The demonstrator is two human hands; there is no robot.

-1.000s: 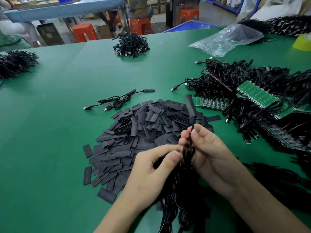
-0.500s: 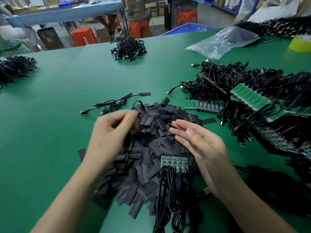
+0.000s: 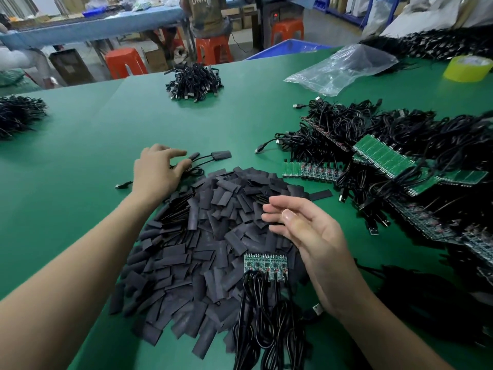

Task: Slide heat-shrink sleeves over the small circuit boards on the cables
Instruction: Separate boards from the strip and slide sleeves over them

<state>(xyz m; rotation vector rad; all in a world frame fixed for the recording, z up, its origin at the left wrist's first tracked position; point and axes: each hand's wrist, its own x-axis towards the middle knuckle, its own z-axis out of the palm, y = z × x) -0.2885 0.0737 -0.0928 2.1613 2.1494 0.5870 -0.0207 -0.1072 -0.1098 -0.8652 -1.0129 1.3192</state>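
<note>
Heat-shrink sleeves [image 3: 213, 236], flat black pieces, lie heaped in a wide pile at the centre of the frame on the green table [image 3: 80, 145]. At the pile's lower right edge sits a small strip of circuit boards [image 3: 265, 264], green and joined side by side, with black cables [image 3: 262, 329] running from it toward the bottom of the frame. The left hand [image 3: 157, 170] reaches to the upper left edge of the pile, fingers spread and loosely curled, fingertips touching the finished cables [image 3: 205, 160] that lie there with sleeved ends; it does not clearly grasp anything. The right hand [image 3: 306, 236] hovers over the right part of the pile, just above the board strip, palm turned inward, fingers open and slightly bent, holding nothing. To the right of the frame lies a large tangle of cables with board strips [image 3: 386, 158]. A clear plastic bag [image 3: 344, 68] lies at upper right, near a yellow tape roll [image 3: 466, 68]. Two more bundles of black cables rest farther off, one at upper centre [image 3: 193, 82] and one at the left edge [image 3: 18, 116].
</note>
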